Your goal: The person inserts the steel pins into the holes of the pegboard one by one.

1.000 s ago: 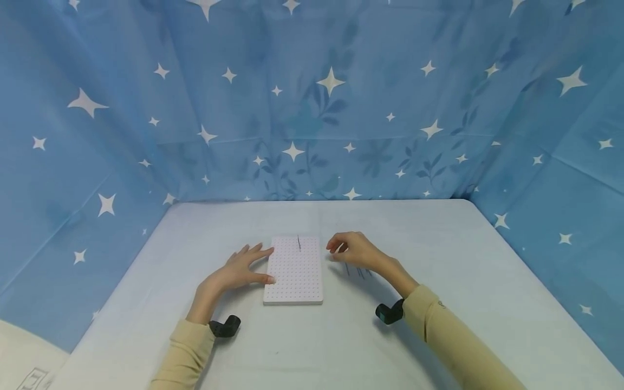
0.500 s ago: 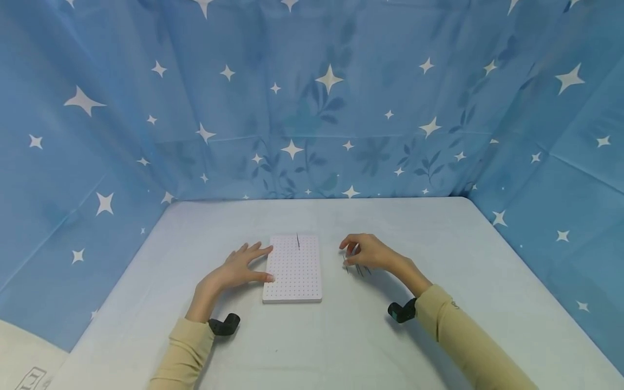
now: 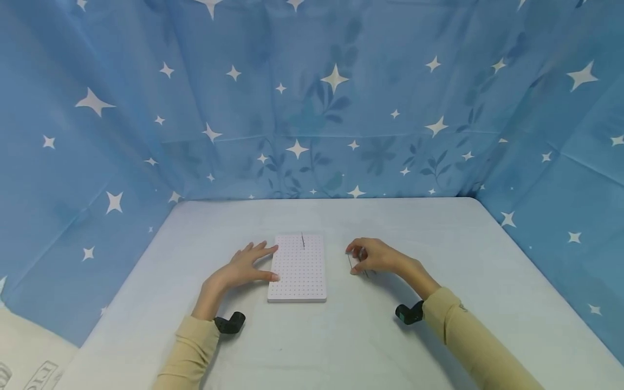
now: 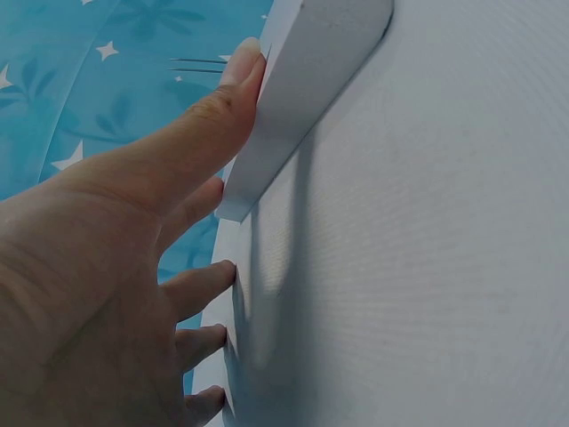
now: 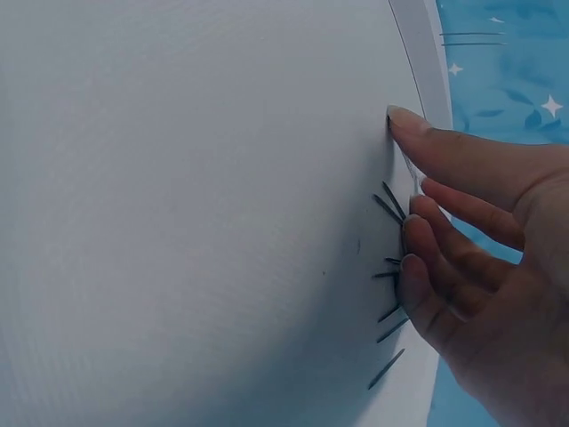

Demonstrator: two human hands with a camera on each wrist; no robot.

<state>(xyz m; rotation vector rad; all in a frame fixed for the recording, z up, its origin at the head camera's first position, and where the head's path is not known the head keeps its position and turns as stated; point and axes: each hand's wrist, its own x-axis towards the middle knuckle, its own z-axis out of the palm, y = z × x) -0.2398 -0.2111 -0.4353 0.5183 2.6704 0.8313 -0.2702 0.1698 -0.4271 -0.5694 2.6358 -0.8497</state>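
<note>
Left hand (image 3: 237, 270) here, grip wide, touching the white board (image 3: 298, 277) at left; right hand (image 3: 374, 255) arched over dark pins (image 5: 387, 369), can't tell if it's holding one!

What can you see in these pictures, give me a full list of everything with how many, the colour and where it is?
Pegboard: one, white, on the table beside the left hand
Upright sticks: two, dark, standing near the board's far edge
Loose sticks: several, dark, under the right hand, partly hidden
Table: one, white, beneath everything
Curtain: blue with pale stars, behind and at both sides
Printed sheet: one, cream with grey print, lower left corner of the head view
Wrist cameras: two, black, one per wrist
Sleeves: two, tan, on the forearms
Left hand: one, bare, at the board's left edge
Right hand: one, bare, over the loose sticks
</note>
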